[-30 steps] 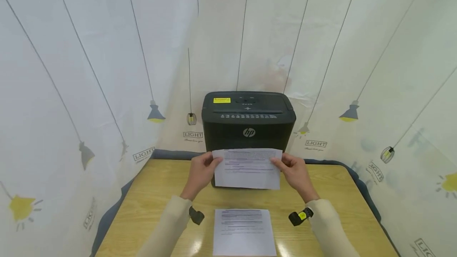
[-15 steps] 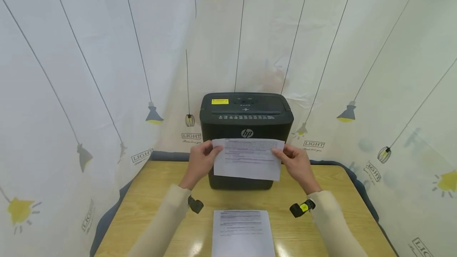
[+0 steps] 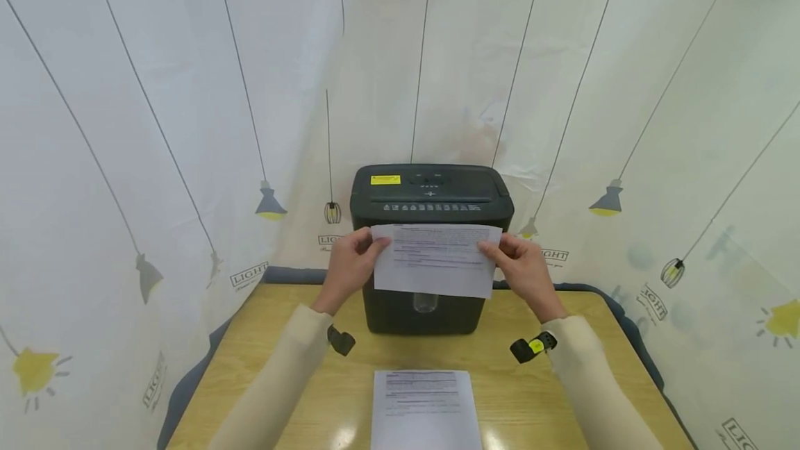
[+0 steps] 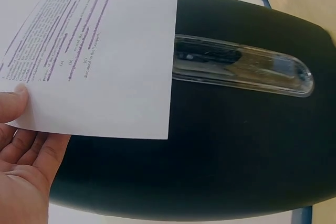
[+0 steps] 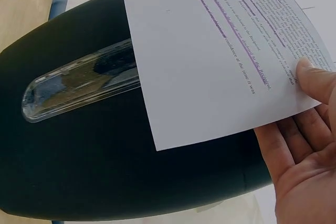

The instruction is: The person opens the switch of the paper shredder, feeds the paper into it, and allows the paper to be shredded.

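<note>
A printed sheet of paper (image 3: pixel 434 269) with purple-marked lines is held up in front of the black HP paper shredder (image 3: pixel 425 321). My left hand (image 3: pixel 348 266) pinches its left edge, thumb on the printed face and fingers behind. At the opposite edge my right hand (image 3: pixel 528 271) pinches it the same way. The sheet's top edge lies just below the row of symbols on the shredder's top, hiding the logo. Both wrist views show the thumbs on the paper (image 4: pixel 131 98) and the shredder's clear window (image 5: pixel 79 82) partly covered by it.
On the wooden table (image 3: pixel 262 367), printed paper (image 3: pixel 428 415) lies nearer to me, in front of the shredder. A white curtain-like backdrop (image 3: pixel 562 54) with printed lamps closes in the back and sides. A yellow label (image 3: pixel 385 180) marks the shredder's top.
Both hands have raised the sheet and moved it away from me, up the shredder's front. It now covers the logo, and the clear window shows below it.
</note>
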The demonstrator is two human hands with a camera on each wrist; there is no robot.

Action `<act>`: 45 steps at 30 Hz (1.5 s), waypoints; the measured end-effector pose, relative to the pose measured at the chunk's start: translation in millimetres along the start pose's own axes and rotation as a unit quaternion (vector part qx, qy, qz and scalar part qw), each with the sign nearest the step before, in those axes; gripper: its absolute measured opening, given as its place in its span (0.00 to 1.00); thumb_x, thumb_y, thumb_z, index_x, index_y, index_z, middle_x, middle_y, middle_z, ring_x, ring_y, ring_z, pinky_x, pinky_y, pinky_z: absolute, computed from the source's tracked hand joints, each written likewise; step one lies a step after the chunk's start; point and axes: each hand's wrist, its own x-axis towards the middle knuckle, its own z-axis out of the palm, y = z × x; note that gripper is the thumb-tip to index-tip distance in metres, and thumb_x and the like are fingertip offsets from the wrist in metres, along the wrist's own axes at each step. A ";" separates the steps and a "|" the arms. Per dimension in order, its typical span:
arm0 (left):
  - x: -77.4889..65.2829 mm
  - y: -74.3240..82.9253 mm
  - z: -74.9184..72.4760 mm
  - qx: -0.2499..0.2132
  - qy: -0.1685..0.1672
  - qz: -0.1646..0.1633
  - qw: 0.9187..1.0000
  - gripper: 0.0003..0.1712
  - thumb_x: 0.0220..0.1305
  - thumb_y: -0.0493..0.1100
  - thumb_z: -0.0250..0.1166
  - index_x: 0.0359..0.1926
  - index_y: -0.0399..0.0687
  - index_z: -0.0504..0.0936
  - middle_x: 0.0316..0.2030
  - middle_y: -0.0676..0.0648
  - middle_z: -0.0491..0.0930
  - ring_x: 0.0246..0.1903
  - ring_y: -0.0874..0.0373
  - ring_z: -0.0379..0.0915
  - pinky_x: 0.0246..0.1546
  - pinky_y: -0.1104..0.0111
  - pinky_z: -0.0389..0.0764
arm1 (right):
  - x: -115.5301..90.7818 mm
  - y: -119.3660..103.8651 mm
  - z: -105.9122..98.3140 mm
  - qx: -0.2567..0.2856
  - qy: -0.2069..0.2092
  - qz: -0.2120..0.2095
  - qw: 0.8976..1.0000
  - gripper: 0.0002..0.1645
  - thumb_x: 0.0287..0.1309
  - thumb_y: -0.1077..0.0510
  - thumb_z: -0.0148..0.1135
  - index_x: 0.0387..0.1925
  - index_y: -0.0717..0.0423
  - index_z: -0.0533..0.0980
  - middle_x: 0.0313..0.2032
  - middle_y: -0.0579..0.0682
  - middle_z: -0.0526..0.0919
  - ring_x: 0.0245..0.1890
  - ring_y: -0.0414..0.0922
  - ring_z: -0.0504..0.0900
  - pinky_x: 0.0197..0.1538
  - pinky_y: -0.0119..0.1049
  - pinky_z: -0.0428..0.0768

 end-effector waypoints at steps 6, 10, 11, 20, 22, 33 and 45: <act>12.0 13.5 -7.6 0.000 -0.002 0.017 1.000 0.08 0.72 0.42 0.66 0.42 0.43 0.87 0.35 0.44 0.89 0.27 0.55 0.78 0.25 0.73 0.74 | 10.4 -10.2 -6.4 -0.001 0.005 -0.021 1.000 0.22 0.68 0.42 0.65 0.49 0.55 0.85 0.43 0.58 0.90 0.36 0.41 0.84 0.40 0.30 0.80; 19.1 20.0 -12.4 0.005 0.001 0.033 0.999 0.08 0.72 0.42 0.66 0.43 0.42 0.87 0.37 0.43 0.89 0.27 0.54 0.78 0.25 0.73 0.74 | 16.9 -18.4 -9.4 -0.016 0.009 -0.032 0.999 0.22 0.68 0.42 0.65 0.50 0.55 0.85 0.43 0.57 0.90 0.35 0.43 0.84 0.38 0.32 0.80; 20.8 21.1 -13.4 0.006 0.003 0.036 0.999 0.08 0.72 0.42 0.66 0.44 0.42 0.87 0.37 0.43 0.89 0.27 0.53 0.78 0.25 0.73 0.74 | 18.6 -20.5 -10.0 -0.022 0.011 -0.035 0.999 0.22 0.68 0.42 0.65 0.50 0.54 0.85 0.44 0.57 0.90 0.35 0.43 0.84 0.37 0.32 0.80; 40.7 31.4 -21.4 0.021 0.011 0.062 0.998 0.09 0.72 0.42 0.66 0.46 0.41 0.87 0.40 0.42 0.90 0.30 0.52 0.82 0.30 0.73 0.76 | 33.2 -42.6 -16.7 -0.025 0.016 -0.043 0.999 0.22 0.69 0.43 0.65 0.53 0.55 0.84 0.47 0.57 0.89 0.38 0.44 0.85 0.42 0.30 0.83; 45.5 35.1 -23.5 0.025 0.015 0.064 0.998 0.10 0.72 0.42 0.66 0.46 0.41 0.87 0.41 0.42 0.90 0.31 0.52 0.82 0.30 0.72 0.76 | 36.6 -48.1 -18.7 -0.022 0.017 -0.043 0.999 0.23 0.69 0.43 0.65 0.53 0.55 0.83 0.47 0.57 0.89 0.38 0.43 0.85 0.43 0.30 0.83; 71.7 53.4 -34.1 0.015 0.020 0.073 0.997 0.10 0.71 0.44 0.67 0.43 0.41 0.88 0.38 0.42 0.90 0.30 0.51 0.85 0.28 0.74 0.76 | 54.5 -74.0 -27.9 -0.008 0.028 -0.047 0.998 0.21 0.68 0.43 0.65 0.52 0.53 0.85 0.47 0.51 0.91 0.39 0.39 0.88 0.43 0.30 0.85; 90.8 66.6 -46.7 0.017 0.021 0.056 0.998 0.12 0.72 0.46 0.66 0.48 0.43 0.88 0.42 0.43 0.91 0.38 0.51 0.89 0.33 0.73 0.82 | 73.8 -90.6 -31.0 -0.029 0.030 -0.053 0.998 0.25 0.68 0.38 0.64 0.56 0.48 0.83 0.50 0.51 0.90 0.44 0.42 0.89 0.49 0.38 0.85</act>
